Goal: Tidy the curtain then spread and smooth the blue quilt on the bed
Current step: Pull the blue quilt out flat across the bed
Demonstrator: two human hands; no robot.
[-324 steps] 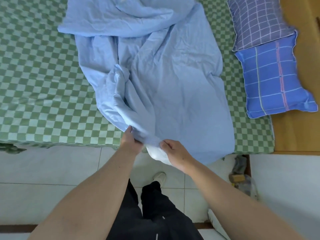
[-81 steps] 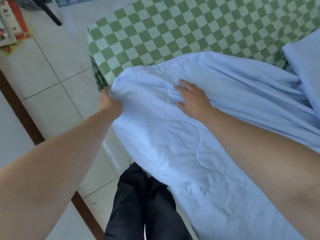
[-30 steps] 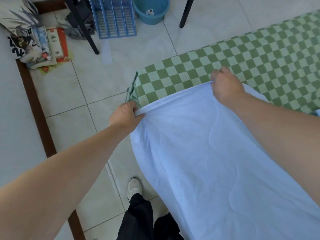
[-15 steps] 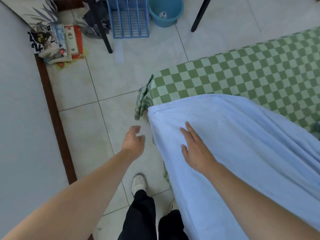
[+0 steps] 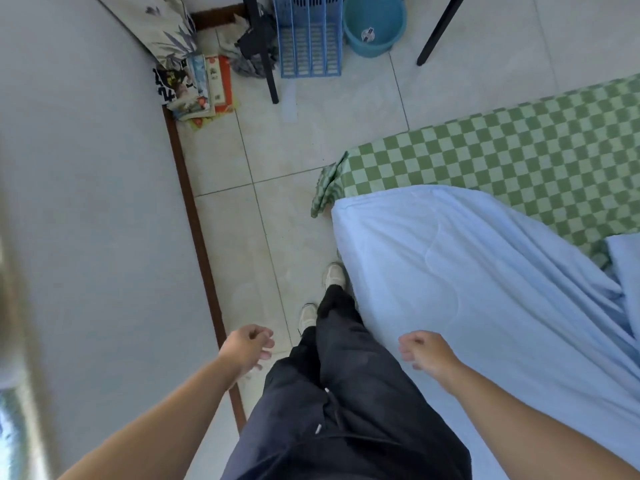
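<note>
Hands hang free: the left hand (image 5: 246, 345) and the right hand (image 5: 426, 349) both have loosely curled fingers and hold nothing. The soft light blue quilt (image 5: 478, 285) lies just beside the right hand, spread over the near corner of the green checked bed sheet (image 5: 512, 147) and hanging down its side. A round teal plastic bucket (image 5: 374, 24) stands on the floor, well beyond the quilt.

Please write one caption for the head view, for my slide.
Both hands, left and right, hang free beside the light blue quilt on the green checkered bed sheet.
</note>
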